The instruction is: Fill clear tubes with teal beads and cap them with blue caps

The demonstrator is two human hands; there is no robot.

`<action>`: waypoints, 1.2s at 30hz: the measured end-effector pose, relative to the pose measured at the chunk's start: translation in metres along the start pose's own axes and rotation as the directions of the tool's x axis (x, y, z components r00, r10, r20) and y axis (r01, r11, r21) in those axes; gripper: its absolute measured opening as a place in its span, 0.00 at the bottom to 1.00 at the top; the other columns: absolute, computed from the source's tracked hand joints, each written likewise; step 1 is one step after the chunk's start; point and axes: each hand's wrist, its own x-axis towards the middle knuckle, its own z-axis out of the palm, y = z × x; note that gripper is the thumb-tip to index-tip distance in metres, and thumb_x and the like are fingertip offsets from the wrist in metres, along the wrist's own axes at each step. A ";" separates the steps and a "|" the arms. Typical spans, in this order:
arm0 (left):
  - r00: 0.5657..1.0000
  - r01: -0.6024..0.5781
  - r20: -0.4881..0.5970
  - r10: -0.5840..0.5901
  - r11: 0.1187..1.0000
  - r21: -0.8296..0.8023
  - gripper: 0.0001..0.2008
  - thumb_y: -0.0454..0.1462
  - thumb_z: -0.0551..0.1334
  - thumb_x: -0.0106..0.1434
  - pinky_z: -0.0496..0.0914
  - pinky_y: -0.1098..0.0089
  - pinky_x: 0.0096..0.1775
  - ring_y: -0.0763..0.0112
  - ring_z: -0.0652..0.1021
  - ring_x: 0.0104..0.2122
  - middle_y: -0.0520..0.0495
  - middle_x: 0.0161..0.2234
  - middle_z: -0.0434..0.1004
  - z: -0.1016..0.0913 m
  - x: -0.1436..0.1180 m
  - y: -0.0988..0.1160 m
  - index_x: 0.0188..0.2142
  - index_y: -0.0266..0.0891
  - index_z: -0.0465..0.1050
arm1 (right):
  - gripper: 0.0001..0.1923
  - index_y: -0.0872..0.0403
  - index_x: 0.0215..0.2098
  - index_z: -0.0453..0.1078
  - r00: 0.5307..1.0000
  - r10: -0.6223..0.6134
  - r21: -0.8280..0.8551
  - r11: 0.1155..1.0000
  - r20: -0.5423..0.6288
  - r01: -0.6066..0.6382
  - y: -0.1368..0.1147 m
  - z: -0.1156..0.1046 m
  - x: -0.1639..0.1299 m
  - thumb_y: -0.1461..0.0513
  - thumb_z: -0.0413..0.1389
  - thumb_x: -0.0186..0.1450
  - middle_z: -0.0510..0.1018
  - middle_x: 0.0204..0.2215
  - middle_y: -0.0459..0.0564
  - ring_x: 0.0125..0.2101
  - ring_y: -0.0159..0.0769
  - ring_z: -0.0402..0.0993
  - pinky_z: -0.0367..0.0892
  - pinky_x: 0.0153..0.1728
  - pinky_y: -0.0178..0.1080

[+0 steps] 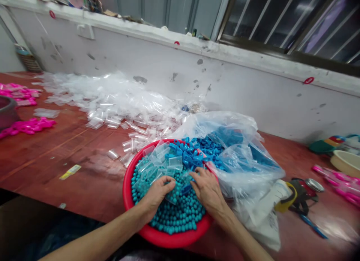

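Observation:
A red basin point(128, 186) sits at the table's near edge, filled with teal beads point(180, 216), small clear bags point(157, 159) and blue plastic clips point(188, 154). My left hand point(157, 195) rests in the basin, fingers pinched on a small clear bag point(172, 196) lying on the beads. My right hand point(206, 189) lies flat beside it on the beads, fingertips touching the same bag and the blue clips.
A large clear plastic bag point(242, 156) of blue parts leans against the basin's right side. A heap of small clear bags point(112, 99) spreads along the wall. Pink parts point(28, 126) lie far left, pink items point(343, 184) and a cream bowl point(347, 161) far right. A tape dispenser point(300, 195) sits nearby.

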 end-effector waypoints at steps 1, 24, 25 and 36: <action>1.000 0.001 0.004 -0.001 1.000 0.009 0.16 0.44 0.64 0.47 0.61 0.77 0.21 0.79 0.68 0.18 0.57 0.18 0.66 0.000 -0.001 0.001 0.29 0.36 0.65 | 0.10 0.53 0.40 0.68 1.000 -0.023 0.025 0.999 0.016 0.023 -0.001 -0.007 -0.006 0.63 0.50 0.61 0.69 0.39 0.53 0.40 0.40 0.64 0.58 0.42 0.41; 0.973 0.051 0.218 -0.074 0.993 0.109 0.19 0.46 0.63 0.47 0.52 0.82 0.11 0.81 0.67 0.12 0.58 0.18 0.66 0.001 -0.013 0.008 0.34 0.37 0.62 | 0.09 0.52 0.35 0.61 0.928 -0.209 0.879 0.436 0.308 -0.193 -0.006 0.024 -0.004 0.64 0.55 0.55 0.59 0.21 0.37 0.19 0.24 0.54 0.52 0.19 0.27; 0.969 0.066 0.229 -0.092 0.991 0.118 0.19 0.46 0.63 0.47 0.52 0.82 0.11 0.81 0.67 0.11 0.58 0.17 0.66 0.001 -0.014 0.009 0.34 0.37 0.62 | 0.11 0.52 0.35 0.60 0.918 -0.208 0.875 0.429 0.337 -0.224 -0.004 0.026 -0.004 0.64 0.55 0.54 0.59 0.20 0.36 0.18 0.23 0.54 0.51 0.17 0.27; 0.981 0.097 0.160 -0.112 0.991 0.097 0.19 0.44 0.64 0.47 0.52 0.82 0.11 0.81 0.66 0.11 0.58 0.18 0.67 -0.003 -0.010 0.004 0.33 0.39 0.59 | 0.06 0.53 0.30 0.69 0.977 -0.086 0.151 0.987 0.195 0.057 0.007 0.002 -0.007 0.66 0.50 0.60 0.71 0.27 0.45 0.31 0.31 0.66 0.58 0.31 0.32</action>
